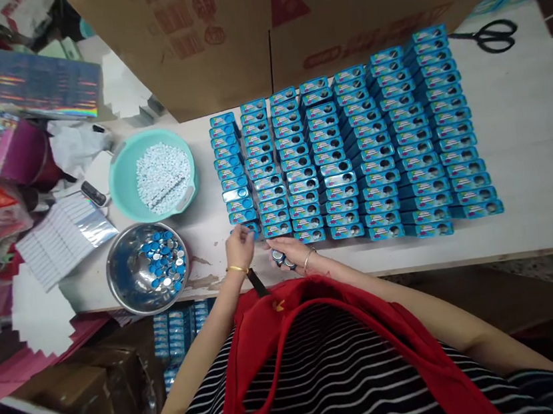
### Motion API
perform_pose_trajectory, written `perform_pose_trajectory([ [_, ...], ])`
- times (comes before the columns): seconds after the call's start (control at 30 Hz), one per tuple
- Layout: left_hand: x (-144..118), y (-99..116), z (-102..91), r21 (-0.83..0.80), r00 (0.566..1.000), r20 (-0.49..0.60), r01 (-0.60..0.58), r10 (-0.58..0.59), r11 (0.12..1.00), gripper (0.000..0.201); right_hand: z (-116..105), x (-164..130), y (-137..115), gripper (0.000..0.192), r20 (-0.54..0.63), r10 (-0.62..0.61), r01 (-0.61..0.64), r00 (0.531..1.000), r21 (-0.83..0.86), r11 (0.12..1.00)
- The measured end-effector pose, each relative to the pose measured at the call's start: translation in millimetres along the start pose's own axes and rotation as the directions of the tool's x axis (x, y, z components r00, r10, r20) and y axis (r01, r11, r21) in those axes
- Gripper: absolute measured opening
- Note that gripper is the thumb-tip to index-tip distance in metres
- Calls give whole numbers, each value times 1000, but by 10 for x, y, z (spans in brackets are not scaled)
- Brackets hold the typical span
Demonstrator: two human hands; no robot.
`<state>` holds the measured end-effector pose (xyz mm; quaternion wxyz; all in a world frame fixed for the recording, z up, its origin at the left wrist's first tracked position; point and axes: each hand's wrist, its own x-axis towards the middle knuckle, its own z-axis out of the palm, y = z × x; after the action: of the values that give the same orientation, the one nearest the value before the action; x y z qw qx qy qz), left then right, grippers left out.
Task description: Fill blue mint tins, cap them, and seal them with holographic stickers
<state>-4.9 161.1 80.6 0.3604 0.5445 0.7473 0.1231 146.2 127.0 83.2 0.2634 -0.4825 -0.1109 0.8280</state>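
My left hand is at the near end of the leftmost column of small blue boxes. Its fingertips are pinched together over the nearest box, and what they hold, if anything, is too small to make out. Just to the right, my right hand is curled palm up around a few round silver-and-dark caps. The boxes stand in several tight columns; most show a round dark or silver spot on top, while those in the leftmost column show a blue circle there.
Left of the boxes, a steel bowl holds blue and silver round caps. Behind it sits a turquoise basin of small white pieces. A large cardboard carton lines the back. Black scissors lie at back right. Papers and bags crowd the left.
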Motion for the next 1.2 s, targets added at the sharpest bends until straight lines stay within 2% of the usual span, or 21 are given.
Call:
perform_pose_trajectory([
  [0.07, 163, 18, -33, 157, 996, -28, 83, -79, 984, 6, -68, -63, -13, 24, 8, -2, 2, 1000, 44, 999],
  [0.23, 425, 120, -97, 498, 961, 104, 174, -257, 849, 25, -213, -244, -45, 19, 2, -31, 31, 1000, 71, 997],
  [0.37, 510, 151, -103, 593, 945, 129, 168, -299, 787, 38, -228, -333, -23, 21, -56, -33, 35, 998, 31, 999],
  [0.47, 523, 168, -130, 607, 946, 139, 151, -291, 780, 37, -215, -346, -11, 20, -117, -18, 18, 993, -2, 1000],
  [0.53, 445, 199, -144, 584, 962, 111, 139, -249, 800, 31, -213, -339, -17, 19, -149, -12, 11, 989, -9, 1000],
  [0.6, 263, 249, -119, 468, 988, 87, 74, -129, 880, 26, -223, -331, -29, 20, -168, -29, 29, 985, -7, 1000],
  [0.67, -7, 310, -27, 225, 991, 125, -68, 41, 972, 25, -245, -331, -37, 22, -178, -63, 65, 982, 2, 998],
  [0.73, -298, 369, 125, -68, 959, 218, -170, 181, 983, 24, -278, -341, -33, 23, -180, -91, 94, 979, 11, 996],
  [0.8, -533, 418, 305, -255, 935, 281, -145, 217, 956, 22, -321, -362, -16, 26, -175, -111, 114, 978, 11, 993],
  [0.87, -673, 457, 464, -342, 935, 309, -60, 172, 938, 18, -376, -388, 4, 30, -166, -127, 130, 978, 10, 991],
  [0.93, -732, 495, 565, -364, 939, 320, -5, 130, 931, 16, -439, -413, 13, 33, -174, -128, 132, 976, 12, 991],
  [0.97, -744, 517, 589, -350, 939, 317, -17, 135, 937, 16, -470, -424, 10, 33, -177, -124, 129, 976, 15, 992],
  [1.07, -762, 597, 574, -191, 932, 245, -221, 265, 956, 15, -551, -443, -33, 34, -159, -121, 126, 980, 23, 992],
  [1.13, -774, 649, 529, -56, 897, 220, -379, 382, 924, 10, -585, -444, -79, 33, -128, -132, 137, 983, 32, 990],
  [1.2, -781, 683, 491, 34, 860, 234, -473, 453, 880, 8, -602, -436, -123, 32, -113, -139, 144, 984, 34, 989],
])
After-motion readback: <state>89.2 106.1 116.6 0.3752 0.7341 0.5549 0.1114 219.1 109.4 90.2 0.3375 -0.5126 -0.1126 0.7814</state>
